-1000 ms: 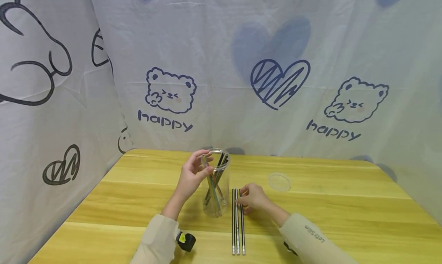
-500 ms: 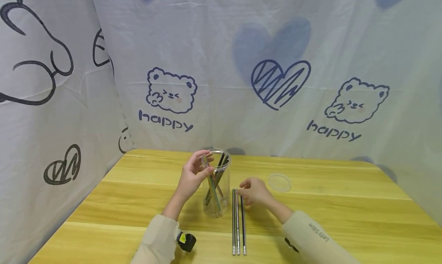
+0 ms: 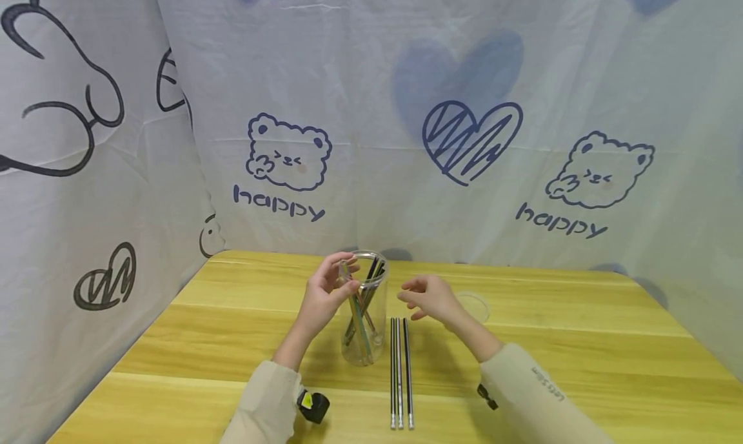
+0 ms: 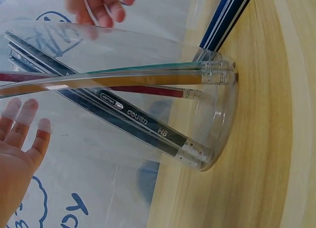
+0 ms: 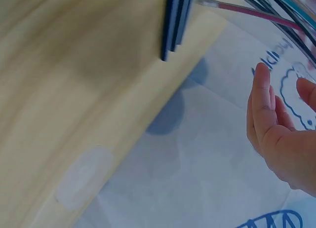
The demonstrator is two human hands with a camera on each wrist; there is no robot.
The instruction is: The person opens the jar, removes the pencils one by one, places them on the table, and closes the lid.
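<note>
A tall clear plastic jar [image 3: 380,312] stands upright on the table. My left hand [image 3: 320,297] holds it near the rim, thumb on the near side and fingers round the far side. Inside lean several dark HB pencils [image 4: 133,117], a yellow pencil [image 4: 148,81], a teal one [image 4: 148,68] and a red one [image 4: 163,91], eraser ends down. Three dark pencils [image 3: 400,379] lie side by side right of the jar, silver ends toward me. Above their far ends hovers my right hand [image 3: 435,299], fingers loosely bent, holding nothing.
A clear round lid [image 3: 478,305] lies at the back right, partly covered by my right hand in the head view. The wooden table [image 3: 580,341] ends at a white printed cloth [image 3: 371,192] behind. Black wrist devices [image 3: 313,406] sit at the sleeves.
My right hand has let go of the rightmost pencil and risen away from the row, toward the back. The pencils now lie close together. The left hand and jar have not moved.
</note>
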